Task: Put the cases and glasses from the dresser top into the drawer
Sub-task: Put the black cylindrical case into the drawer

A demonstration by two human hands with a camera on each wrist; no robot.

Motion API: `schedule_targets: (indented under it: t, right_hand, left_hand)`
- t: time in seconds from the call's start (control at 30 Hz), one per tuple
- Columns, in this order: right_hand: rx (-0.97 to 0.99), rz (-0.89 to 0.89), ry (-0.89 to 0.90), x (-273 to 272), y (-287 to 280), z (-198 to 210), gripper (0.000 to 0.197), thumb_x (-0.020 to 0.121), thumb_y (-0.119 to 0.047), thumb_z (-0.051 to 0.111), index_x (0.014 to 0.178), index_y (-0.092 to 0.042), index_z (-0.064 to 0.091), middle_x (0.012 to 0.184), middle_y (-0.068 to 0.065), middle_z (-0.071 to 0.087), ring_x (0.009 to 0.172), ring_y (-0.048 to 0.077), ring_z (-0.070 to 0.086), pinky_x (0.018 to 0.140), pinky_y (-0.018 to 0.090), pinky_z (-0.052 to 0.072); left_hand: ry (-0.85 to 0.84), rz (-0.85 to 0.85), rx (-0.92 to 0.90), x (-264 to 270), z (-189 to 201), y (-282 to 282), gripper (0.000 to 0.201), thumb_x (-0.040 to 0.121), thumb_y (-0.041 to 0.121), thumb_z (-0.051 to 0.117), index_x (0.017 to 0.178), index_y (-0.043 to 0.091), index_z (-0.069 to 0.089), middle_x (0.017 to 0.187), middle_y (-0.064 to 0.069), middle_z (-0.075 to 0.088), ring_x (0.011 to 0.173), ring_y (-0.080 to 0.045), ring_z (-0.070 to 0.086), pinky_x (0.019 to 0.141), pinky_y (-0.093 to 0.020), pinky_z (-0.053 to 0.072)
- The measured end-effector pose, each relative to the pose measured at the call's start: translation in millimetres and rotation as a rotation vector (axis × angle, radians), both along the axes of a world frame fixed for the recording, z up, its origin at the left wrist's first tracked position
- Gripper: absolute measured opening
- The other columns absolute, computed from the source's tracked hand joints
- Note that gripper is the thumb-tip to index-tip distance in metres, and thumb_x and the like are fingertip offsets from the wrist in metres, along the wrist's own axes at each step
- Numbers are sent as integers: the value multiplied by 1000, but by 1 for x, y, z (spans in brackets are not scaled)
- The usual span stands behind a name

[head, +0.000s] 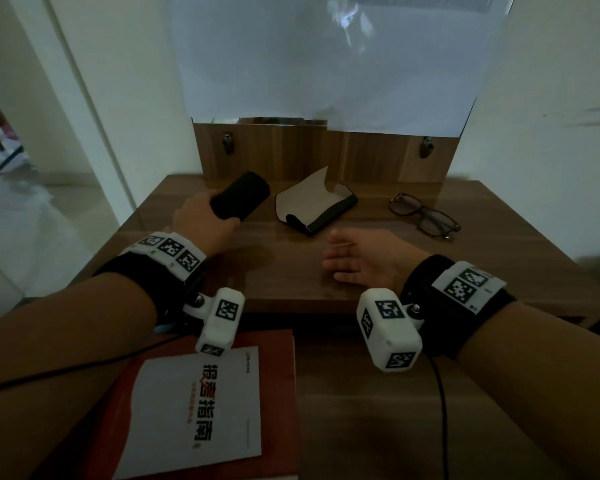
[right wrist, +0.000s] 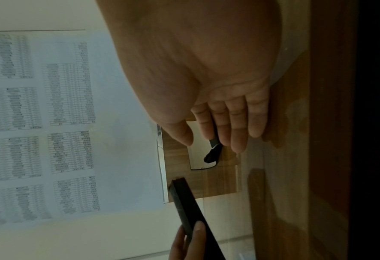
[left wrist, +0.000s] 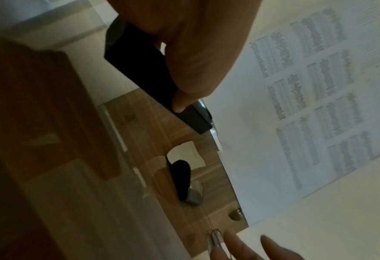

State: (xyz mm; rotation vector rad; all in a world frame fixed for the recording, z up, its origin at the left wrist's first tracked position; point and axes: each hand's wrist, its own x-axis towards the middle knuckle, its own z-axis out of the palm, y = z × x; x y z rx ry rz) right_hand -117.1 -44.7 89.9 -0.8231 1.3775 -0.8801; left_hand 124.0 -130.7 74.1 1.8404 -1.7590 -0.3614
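Up left, closed black case point(head: 239, 196) in left grip point(head: 201, 220) (seemingly lifted); right grip point(head: 361, 259) slack, empty.

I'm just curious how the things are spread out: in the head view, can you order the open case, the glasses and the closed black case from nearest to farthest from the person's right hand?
From the right hand:
1. Open case, just ahead, slightly left.
2. Glasses, ahead to the right; nearly tied with the open case.
3. Closed black case, far left, gripped by the left hand.
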Motion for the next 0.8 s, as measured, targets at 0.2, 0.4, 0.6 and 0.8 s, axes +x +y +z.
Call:
schedule_targets:
  t: [0.2,0.4,0.6,0.8]
  right_hand:
    - [-59,13,-12,-6,5,7,39,92,-45,54,113,-13,55,110,10,63,98,22,63,79,34,52]
    - [-145,3,-26,-15,11,11,61,83,-56,60,129,-17,50,117,10,66,104,24,66,78,35,54]
    - [-193,-89,-31,-21,19,14,41,91,-43,57,123,-18,57,116,7,67,92,22,66,71,33,52]
    - [-218,-126,12,-32,33,14,35,96,-34,53,123,-14,56,122,11,63,90,24,64,63,30,51]
  left_hand:
    - [159,-282,-178,-26,15,25,67,81,33,72,140,22,44,134,-7,55,120,-24,54,103,-45,46]
    - [-2,-540,-140,-51,19,47,69,78,31,76,140,27,46,135,0,57,120,-15,55,104,-41,47]
    - [-34,-625,-101,-63,20,60,69,78,31,76,140,30,46,130,6,59,109,-2,51,95,-21,42]
    - [3,-615,-97,-68,20,72,75,77,40,76,143,21,45,133,2,54,110,-1,45,93,-15,35]
